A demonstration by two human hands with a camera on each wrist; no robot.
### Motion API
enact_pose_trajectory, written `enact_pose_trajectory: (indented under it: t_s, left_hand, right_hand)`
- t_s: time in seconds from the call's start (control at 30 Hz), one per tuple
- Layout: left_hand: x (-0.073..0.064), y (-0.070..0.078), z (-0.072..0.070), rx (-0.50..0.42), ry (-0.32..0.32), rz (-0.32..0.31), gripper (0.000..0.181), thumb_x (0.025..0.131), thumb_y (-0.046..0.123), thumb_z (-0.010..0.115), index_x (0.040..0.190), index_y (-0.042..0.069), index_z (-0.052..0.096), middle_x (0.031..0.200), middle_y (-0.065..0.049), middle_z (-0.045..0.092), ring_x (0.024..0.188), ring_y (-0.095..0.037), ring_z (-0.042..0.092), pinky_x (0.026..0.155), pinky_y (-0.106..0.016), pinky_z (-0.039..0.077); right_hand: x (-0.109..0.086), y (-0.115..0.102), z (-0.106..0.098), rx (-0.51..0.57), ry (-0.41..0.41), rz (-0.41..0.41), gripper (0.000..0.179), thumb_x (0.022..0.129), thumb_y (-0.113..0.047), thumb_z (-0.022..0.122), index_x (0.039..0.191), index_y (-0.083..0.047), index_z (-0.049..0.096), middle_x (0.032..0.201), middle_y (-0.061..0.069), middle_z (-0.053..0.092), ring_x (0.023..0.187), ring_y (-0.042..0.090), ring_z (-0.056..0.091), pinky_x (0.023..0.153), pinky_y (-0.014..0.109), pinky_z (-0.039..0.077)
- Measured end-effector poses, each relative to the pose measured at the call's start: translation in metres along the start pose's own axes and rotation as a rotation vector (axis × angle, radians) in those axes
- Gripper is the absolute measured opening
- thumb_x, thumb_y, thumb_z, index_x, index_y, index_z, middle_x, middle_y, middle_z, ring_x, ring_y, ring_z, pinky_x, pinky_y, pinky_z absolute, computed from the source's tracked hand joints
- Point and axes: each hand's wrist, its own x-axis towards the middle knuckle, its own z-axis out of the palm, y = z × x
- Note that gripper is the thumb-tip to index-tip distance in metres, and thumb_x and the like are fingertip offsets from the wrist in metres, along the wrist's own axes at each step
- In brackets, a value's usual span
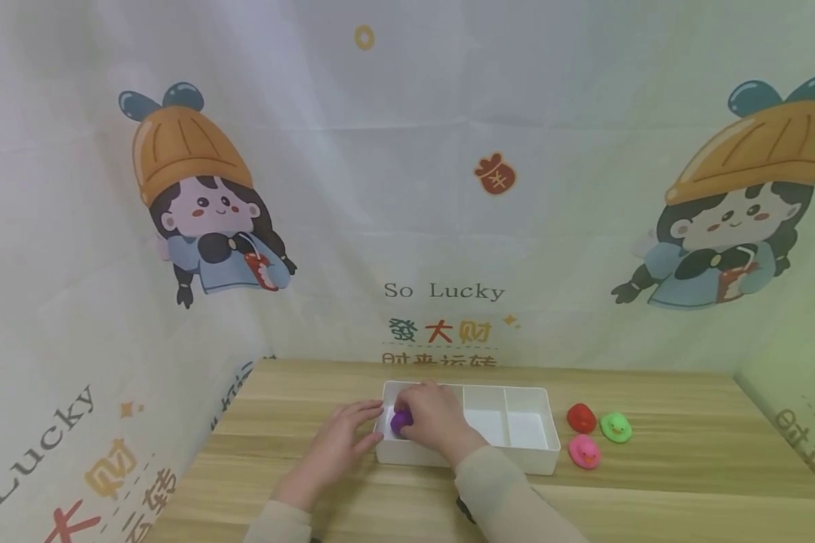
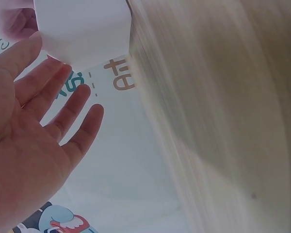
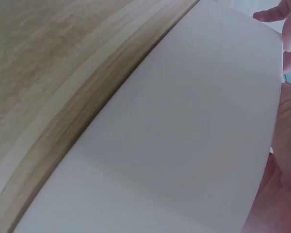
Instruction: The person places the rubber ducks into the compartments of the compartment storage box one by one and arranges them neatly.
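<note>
A white divided box (image 1: 475, 455) lies lengthwise on the wooden table. In its leftmost compartment, my right hand (image 1: 436, 416) pinches a small round purple toy (image 1: 400, 424). The toy is partly hidden behind my fingers. My left hand (image 1: 336, 446) rests at the box's left end, its fingertips touching or almost touching the wall there. In the left wrist view, the left hand (image 2: 34, 121) has its fingers spread, and the palm holds nothing. The box wall (image 3: 160, 111) covers most of the right wrist view, with part of a hand at its right edge.
Right of the box sit three small toys with beaks or rounded bodies: a red one (image 1: 581, 417), a green duck (image 1: 616, 427) and a pink duck (image 1: 585, 452). A printed cloth (image 1: 435, 226) hangs behind the table (image 1: 686, 460) and along both sides.
</note>
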Motion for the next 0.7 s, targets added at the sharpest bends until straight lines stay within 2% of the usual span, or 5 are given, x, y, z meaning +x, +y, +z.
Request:
enact_pose_trajectory:
  t_s: [0.27, 0.7]
  left_hand:
    - [0.0000, -0.0019, 0.0022, -0.008, 0.001, -0.011, 0.044, 0.095, 0.018, 0.073, 0.136, 0.005, 0.064, 0.150, -0.006, 0.059, 0.140, -0.034, 0.050, 0.120, -0.057, 0.040]
    - [0.0009, -0.0017, 0.0033, 0.004, 0.013, -0.006, 0.044, 0.095, 0.017, 0.074, 0.136, 0.005, 0.065, 0.149, -0.006, 0.059, 0.139, -0.035, 0.051, 0.119, -0.059, 0.041]
  right_hand:
    - [0.0037, -0.0028, 0.0050, 0.000, -0.038, 0.061, 0.027, 0.077, -0.022, 0.091, 0.100, -0.021, 0.077, 0.094, -0.007, 0.075, 0.094, 0.014, 0.058, 0.088, 0.040, 0.053]
    - [0.0052, -0.0037, 0.0095, 0.037, -0.017, 0.091, 0.025, 0.076, -0.020, 0.091, 0.096, -0.021, 0.076, 0.088, -0.008, 0.073, 0.093, 0.015, 0.057, 0.089, 0.043, 0.053]
